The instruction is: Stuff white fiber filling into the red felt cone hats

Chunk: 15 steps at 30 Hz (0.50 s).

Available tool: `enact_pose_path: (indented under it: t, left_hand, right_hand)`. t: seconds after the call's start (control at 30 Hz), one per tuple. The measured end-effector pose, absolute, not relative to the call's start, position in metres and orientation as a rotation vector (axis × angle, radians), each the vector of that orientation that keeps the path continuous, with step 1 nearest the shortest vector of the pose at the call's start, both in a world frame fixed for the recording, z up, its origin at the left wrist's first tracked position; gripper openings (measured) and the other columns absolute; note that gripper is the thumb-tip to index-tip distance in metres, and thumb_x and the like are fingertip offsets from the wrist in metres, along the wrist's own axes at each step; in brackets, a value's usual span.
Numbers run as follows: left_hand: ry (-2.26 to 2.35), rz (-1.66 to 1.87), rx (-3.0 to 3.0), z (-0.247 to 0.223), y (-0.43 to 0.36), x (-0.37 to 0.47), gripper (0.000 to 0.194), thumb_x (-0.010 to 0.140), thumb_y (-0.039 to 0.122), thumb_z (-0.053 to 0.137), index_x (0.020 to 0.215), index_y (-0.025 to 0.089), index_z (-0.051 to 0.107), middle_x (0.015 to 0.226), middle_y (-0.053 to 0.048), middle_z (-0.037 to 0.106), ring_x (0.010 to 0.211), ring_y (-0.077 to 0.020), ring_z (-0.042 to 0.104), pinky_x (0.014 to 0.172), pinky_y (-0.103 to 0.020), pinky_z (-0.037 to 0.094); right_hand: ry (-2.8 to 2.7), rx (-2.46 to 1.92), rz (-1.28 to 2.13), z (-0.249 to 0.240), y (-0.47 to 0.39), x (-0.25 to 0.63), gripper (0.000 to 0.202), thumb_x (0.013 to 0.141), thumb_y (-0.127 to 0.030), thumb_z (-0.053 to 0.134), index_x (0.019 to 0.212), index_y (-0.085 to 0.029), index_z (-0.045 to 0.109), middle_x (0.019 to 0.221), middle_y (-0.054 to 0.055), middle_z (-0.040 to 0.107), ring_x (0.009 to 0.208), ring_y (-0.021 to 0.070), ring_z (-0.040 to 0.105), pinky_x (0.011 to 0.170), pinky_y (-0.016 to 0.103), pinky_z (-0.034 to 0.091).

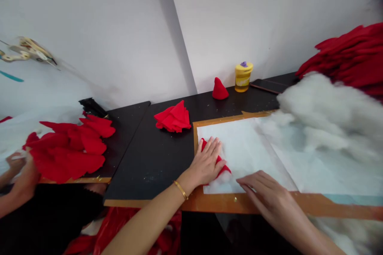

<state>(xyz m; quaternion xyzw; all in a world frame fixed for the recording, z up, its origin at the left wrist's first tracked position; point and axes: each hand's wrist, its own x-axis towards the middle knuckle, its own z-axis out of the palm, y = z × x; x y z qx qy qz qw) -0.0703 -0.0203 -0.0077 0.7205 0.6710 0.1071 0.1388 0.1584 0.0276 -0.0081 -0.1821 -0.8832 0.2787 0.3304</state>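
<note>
My left hand [206, 164], with a gold bangle on the wrist, lies flat with its fingers stretched over a red cone-shaped fabric piece [225, 169]. The piece rests on white paper [239, 139], mostly covered by the hand. A tuft of white stuffing [220, 181] shows at its near end. To the right, my right hand [266, 191] hovers over the paper's near edge, apart from the red piece. Its fingers are drawn together in a pinch; anything between the tips is too small or hidden to tell.
A big heap of stuffing [326, 103] and stacked red fabric [350, 57] fill the right side. Along the back stand a red cone [220, 89], a yellow-lidded jar [243, 77] and a phone [269, 86]. Red pieces [173, 117] lie left; a co-worker's hands [25, 165] handle white material beyond.
</note>
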Motion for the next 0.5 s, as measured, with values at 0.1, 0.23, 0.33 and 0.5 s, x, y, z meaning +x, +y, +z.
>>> enact_pose_path:
  t: [0.1,0.23,0.33,0.5]
  left_hand:
    - [1.848,0.327,2.082,0.003,-0.024,-0.075,0.060,0.105,0.047,0.028,0.158,0.018,0.023,0.166,-0.009,0.024,0.155,-0.0226,0.013,0.127,-0.052,0.008]
    - [1.879,0.533,2.011,0.034,-0.046,-0.096,0.054,0.107,0.033,0.014,0.161,0.027,0.015,0.167,-0.002,0.022,0.154,-0.0183,0.017,0.126,-0.045,0.020]
    - [1.970,0.912,1.839,0.053,-0.066,-0.112,0.048,0.104,0.032,0.033,0.152,0.027,0.041,0.159,-0.007,0.042,0.148,-0.0241,0.036,0.121,-0.046,0.032]
    - [2.074,1.048,1.744,0.048,-0.088,-0.101,0.027,0.090,0.022,0.058,0.116,0.024,0.065,0.113,-0.008,0.066,0.092,-0.0188,0.065,0.080,-0.031,0.055]
  right_hand:
    - [-2.313,-0.506,0.745,-0.006,0.029,0.151,0.023,0.101,-0.021,0.046,0.101,-0.023,0.069,0.091,0.007,0.074,0.083,0.0238,0.068,0.075,0.039,0.058]
    - [-2.301,-0.483,0.766,-0.006,0.031,0.152,0.024,0.101,-0.020,0.044,0.101,-0.024,0.067,0.092,0.006,0.074,0.085,0.0228,0.069,0.074,0.037,0.057]
    - [-2.285,-0.516,0.790,-0.013,0.032,0.156,0.022,0.102,-0.022,0.044,0.103,-0.026,0.065,0.093,0.006,0.072,0.087,0.0222,0.069,0.074,0.034,0.057]
    - [-2.273,-0.665,0.818,-0.025,0.036,0.147,0.013,0.101,-0.029,0.048,0.105,-0.025,0.060,0.091,0.004,0.066,0.073,0.0189,0.066,0.066,0.032,0.054]
